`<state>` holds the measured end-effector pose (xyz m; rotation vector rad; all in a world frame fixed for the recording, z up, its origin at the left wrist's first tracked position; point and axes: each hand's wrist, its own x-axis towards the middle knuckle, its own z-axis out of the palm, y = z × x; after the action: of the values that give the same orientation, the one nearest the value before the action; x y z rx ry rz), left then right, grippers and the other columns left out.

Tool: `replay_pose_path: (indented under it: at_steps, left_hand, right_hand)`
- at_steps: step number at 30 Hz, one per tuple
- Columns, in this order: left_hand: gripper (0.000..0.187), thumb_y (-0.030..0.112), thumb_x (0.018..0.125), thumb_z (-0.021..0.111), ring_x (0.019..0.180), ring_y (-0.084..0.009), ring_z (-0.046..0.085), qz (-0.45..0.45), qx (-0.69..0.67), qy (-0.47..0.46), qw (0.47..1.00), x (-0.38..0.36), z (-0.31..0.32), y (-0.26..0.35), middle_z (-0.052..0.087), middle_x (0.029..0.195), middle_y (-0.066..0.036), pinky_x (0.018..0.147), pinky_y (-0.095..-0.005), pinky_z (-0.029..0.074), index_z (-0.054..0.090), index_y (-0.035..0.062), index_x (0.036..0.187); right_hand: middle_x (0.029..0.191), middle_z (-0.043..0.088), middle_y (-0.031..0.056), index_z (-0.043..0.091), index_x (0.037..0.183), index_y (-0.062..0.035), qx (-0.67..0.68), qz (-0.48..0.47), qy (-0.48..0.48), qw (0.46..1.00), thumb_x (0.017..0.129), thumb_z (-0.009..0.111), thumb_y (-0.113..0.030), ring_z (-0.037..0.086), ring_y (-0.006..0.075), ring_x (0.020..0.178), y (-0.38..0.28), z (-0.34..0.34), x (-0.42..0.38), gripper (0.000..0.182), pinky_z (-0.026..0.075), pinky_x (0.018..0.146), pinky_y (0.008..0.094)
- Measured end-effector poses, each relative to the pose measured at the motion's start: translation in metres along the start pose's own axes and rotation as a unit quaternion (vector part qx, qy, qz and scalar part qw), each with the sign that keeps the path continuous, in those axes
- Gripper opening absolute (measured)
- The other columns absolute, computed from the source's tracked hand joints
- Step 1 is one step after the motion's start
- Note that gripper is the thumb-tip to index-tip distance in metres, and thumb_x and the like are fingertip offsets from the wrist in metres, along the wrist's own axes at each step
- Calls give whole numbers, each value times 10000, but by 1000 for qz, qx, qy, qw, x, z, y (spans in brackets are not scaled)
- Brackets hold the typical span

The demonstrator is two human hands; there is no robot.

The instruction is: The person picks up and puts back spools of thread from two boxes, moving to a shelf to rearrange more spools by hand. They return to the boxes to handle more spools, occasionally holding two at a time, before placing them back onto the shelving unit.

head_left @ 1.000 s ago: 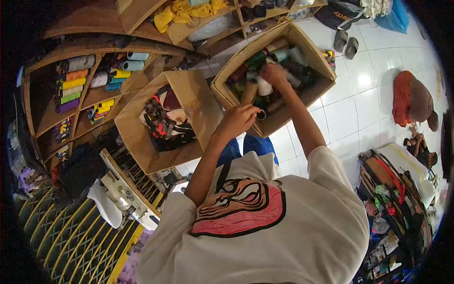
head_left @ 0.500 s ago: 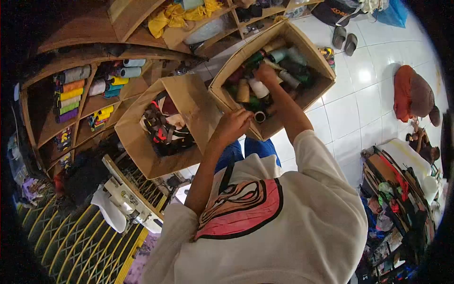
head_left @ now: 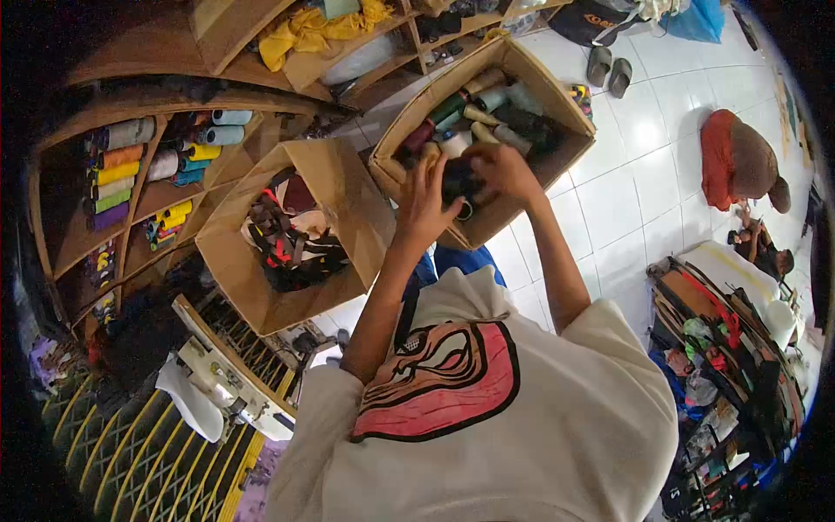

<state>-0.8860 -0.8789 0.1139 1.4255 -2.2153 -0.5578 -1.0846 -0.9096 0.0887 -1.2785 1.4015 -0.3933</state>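
Both hands are over an open cardboard box (head_left: 570, 139) filled with spools of thread. Between them is a dark thread spool (head_left: 459, 177), its round end tilted toward me. My left hand (head_left: 424, 204) curves round the spool's left side, thumb and fingers apart along it. From the right, my right hand (head_left: 506, 174) grips the same spool with bent fingers, partly hiding it. Around it in the box lie a beige spool (head_left: 478, 114), a pale blue spool (head_left: 491, 98), a maroon spool (head_left: 417, 136) and several others.
A second cardboard box (head_left: 230, 248) with dark straps and fabric pieces stands to the left. Wooden shelves (head_left: 143, 187) hold coloured spools. A sewing machine (head_left: 213, 374) is at lower left, sandals (head_left: 609, 71) are on the tiles, and a heaped pile (head_left: 731, 348) is at right.
My left hand has left the box's near edge and come to the dark spool. My right hand has drawn back from deeper among the spools toward the near side. The view has shifted slightly.
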Motion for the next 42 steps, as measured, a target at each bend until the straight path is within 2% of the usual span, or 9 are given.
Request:
replay_pose_path:
  at_steps: [4, 7, 9, 14, 23, 27, 33, 37, 42]
  left_hand:
    - [529, 213, 803, 713, 951, -381, 636, -119, -152, -191, 962, -1, 9, -5, 631, 1035, -267, 796, -446, 493, 496, 22, 1246]
    - [458, 224, 792, 716, 862, -362, 651, -165, -186, -170, 954, -8, 6, -5, 643, 886, -215, 730, -438, 510, 542, 22, 1165]
    - [386, 206, 803, 700, 772, -311, 658, -213, -263, -132, 932, -20, 10, -11, 638, 806, -176, 681, -397, 511, 557, 8, 1102]
    - [174, 154, 862, 644, 526, -117, 556, -298, -487, -78, 817, -34, -17, 1, 568, 673, -38, 528, -275, 457, 544, 15, 897]
    - [172, 196, 887, 632, 547, -123, 552, -368, -548, -24, 751, -57, -48, 5, 554, 640, -22, 533, -272, 448, 525, 64, 858]
    - [315, 378, 885, 597, 617, -174, 586, -410, -685, 45, 601, -75, -35, -11, 578, 720, -54, 606, -332, 495, 544, 74, 946]
    - [292, 274, 944, 469, 927, -282, 610, -358, -791, 45, 493, -94, -48, -17, 572, 962, -116, 801, -471, 531, 424, 61, 1139]
    - [333, 307, 937, 577, 807, -251, 625, -331, -773, 84, 535, -104, -71, -12, 566, 928, -91, 700, -416, 545, 435, 72, 1125]
    - [381, 314, 883, 662, 562, -178, 568, -309, -750, 111, 574, -132, -122, -14, 566, 838, -56, 485, -339, 485, 423, 126, 1113]
  right_hand:
    - [883, 664, 152, 626, 1152, -38, 214, 22, -139, 967, 869, 602, -145, 670, 238, 752, -18, -4, -40, 303, 547, 684, 318]
    - [949, 648, 126, 611, 1192, -87, -108, -75, -14, 991, 900, 582, -192, 620, 206, 828, 27, -18, -20, 312, 527, 747, 343]
    - [1237, 567, 182, 634, 1175, -101, -417, 80, 78, 902, 817, 628, -292, 568, 379, 1073, 40, -25, -1, 406, 498, 864, 487]
    - [1345, 490, 190, 479, 1332, -150, -438, 208, 189, 854, 844, 609, -335, 473, 416, 1210, 153, -30, 78, 538, 437, 884, 594]
    - [1280, 552, 239, 238, 1484, -148, -602, 162, -10, 782, 885, 496, -307, 497, 458, 1180, 145, -56, 79, 671, 423, 889, 583]
    - [1356, 502, 211, 291, 1473, -173, -595, 193, -32, 780, 910, 495, -437, 469, 405, 1253, 85, -55, 62, 655, 371, 978, 522]
    - [1260, 557, 143, 410, 1382, -74, -19, 50, 107, 993, 824, 599, -496, 532, 270, 1137, 75, -53, 16, 725, 421, 935, 406]
    - [1225, 554, 78, 434, 1362, -62, 346, 29, 69, 935, 850, 565, -417, 526, 232, 1084, -33, 10, -72, 637, 430, 908, 410]
    - [1217, 553, 75, 406, 1366, -99, 486, -19, -73, 871, 890, 488, -258, 544, 221, 1077, -76, 103, -104, 509, 456, 898, 417]
